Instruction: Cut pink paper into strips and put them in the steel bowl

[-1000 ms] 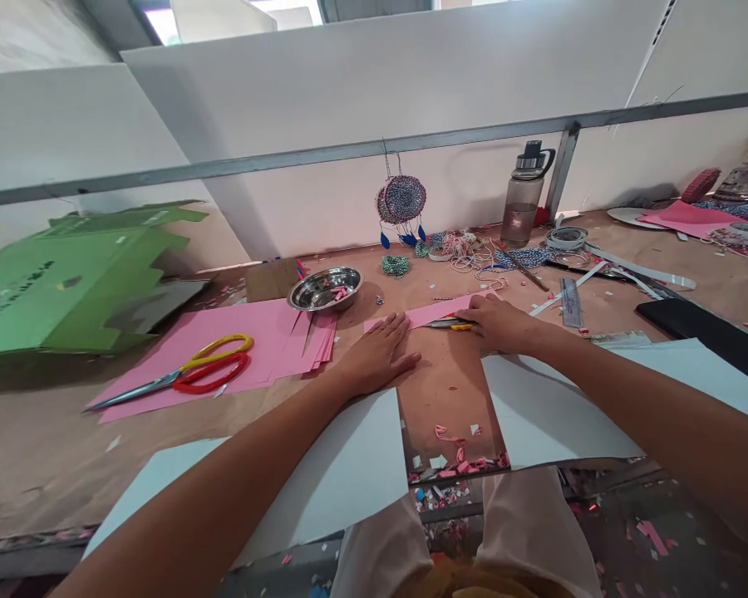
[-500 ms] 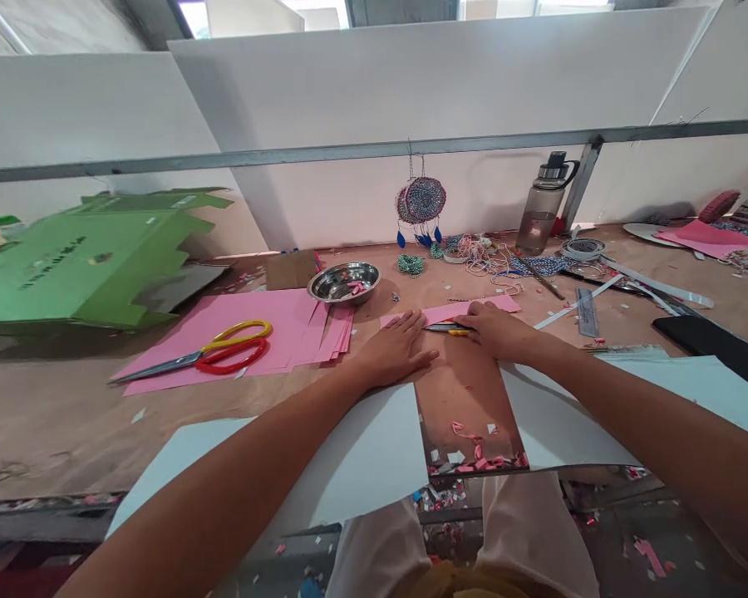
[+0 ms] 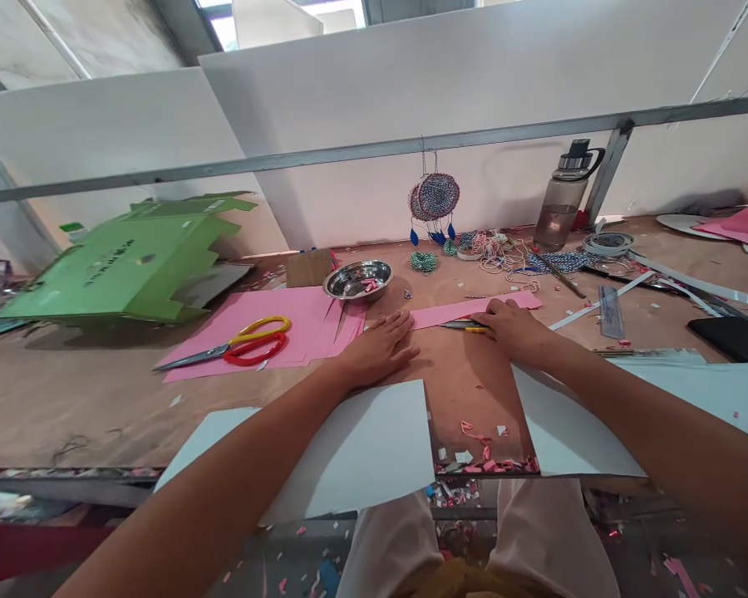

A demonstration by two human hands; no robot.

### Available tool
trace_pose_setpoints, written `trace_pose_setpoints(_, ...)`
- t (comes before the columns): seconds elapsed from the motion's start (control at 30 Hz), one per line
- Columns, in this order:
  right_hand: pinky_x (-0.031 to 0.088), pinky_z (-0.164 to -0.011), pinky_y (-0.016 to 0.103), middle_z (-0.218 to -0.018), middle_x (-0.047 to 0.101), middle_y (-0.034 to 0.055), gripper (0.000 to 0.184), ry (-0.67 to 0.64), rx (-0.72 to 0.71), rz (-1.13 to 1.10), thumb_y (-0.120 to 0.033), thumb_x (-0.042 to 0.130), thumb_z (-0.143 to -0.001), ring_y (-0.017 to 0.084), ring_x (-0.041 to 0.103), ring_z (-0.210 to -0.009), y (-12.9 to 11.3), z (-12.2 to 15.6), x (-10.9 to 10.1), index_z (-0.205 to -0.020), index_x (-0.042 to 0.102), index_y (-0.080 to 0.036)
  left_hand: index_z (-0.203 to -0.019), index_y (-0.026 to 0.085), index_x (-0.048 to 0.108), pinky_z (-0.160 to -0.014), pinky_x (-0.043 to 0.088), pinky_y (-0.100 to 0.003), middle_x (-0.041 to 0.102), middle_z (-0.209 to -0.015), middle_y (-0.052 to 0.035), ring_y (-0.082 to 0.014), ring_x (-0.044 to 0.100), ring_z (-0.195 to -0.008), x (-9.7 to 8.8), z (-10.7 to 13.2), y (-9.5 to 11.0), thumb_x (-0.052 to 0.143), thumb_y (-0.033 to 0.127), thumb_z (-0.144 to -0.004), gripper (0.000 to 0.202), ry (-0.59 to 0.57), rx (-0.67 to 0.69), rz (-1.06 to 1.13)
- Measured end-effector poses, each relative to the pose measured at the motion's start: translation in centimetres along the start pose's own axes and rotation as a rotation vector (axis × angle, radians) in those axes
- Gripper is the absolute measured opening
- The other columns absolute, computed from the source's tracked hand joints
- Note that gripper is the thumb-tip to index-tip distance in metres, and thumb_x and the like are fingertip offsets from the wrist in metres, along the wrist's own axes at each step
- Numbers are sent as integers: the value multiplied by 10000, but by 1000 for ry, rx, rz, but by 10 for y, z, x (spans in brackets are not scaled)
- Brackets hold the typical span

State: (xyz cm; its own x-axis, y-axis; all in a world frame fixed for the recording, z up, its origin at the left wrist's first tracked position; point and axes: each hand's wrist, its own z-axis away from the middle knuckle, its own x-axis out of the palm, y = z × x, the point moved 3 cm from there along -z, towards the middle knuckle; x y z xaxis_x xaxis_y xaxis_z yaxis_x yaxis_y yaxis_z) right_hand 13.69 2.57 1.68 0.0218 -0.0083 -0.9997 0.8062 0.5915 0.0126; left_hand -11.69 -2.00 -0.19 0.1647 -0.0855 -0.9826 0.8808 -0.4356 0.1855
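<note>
My left hand (image 3: 379, 350) lies flat and open on the brown table, fingers stretched toward the left end of a narrow pink paper strip (image 3: 474, 309). My right hand (image 3: 514, 327) rests closed at the strip's near edge, gripping a small yellow-handled cutter (image 3: 465, 327) whose tip points left. A stack of pink sheets (image 3: 268, 324) lies to the left with yellow and red scissors (image 3: 237, 345) on top. A steel bowl (image 3: 357, 280) with pink scraps stands just behind the stack.
A green cardboard box (image 3: 118, 266) lies at the far left. White sheets (image 3: 361, 453) hang over the near edge. A water bottle (image 3: 564, 203), woven hanging discs (image 3: 435, 198), cords, tape roll (image 3: 607, 242) and a ruler (image 3: 611, 311) crowd the back right. Pink scraps (image 3: 483, 453) litter the front.
The view has swung left and slightly down. Both hands stay at the pink strip; my left hand has slid a little off its left end.
</note>
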Motion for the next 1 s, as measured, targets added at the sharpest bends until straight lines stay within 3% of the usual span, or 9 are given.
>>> trace_pose_setpoints(0.2,406,-784,386,-1204,542,183,430,-4,16,41,-249,353,-964,315,503,-1019,2,2,-3,-1319,595,-236,-1524,134,299,-1215,128,-361,259,-1594,-85,-204,184,-1484,4,-1,5,198,603,-961,740,7,3,-45)
trace_pose_setpoints(0.5,394,-722,362,-1187,535,191,430,-23,-13,33,-200,380,-939,302,512,-950,-14,-6,1,-1315,588,-197,-1477,79,379,-1206,166,-364,318,-1570,-130,-233,266,-1460,5,-4,3,223,592,-966,741,48,22,-71)
trace_pose_setpoints(0.8,373,-735,346,-1157,541,167,376,29,-53,-3,-186,401,-934,286,503,-964,-35,-13,3,-1250,604,-206,-1393,170,498,-1178,230,-354,456,-1501,-81,-203,364,-1414,-5,-8,2,183,492,-1004,596,92,61,3)
trace_pose_setpoints(0.9,370,-716,351,-1154,538,173,366,25,-38,-16,-200,393,-941,296,501,-960,-41,-15,1,-1236,610,-204,-1325,181,558,-1137,291,-347,521,-1448,-81,-218,432,-1367,-10,-12,0,181,455,-1015,560,103,65,55)
trace_pose_setpoints(1.0,372,-716,362,-1134,539,181,353,18,-49,-4,-220,395,-946,305,498,-959,-45,-16,-1,-1213,625,-198,-1185,205,638,-993,421,-346,646,-1289,-86,-252,585,-1191,-12,-16,-6,180,461,-1017,551,119,14,78)
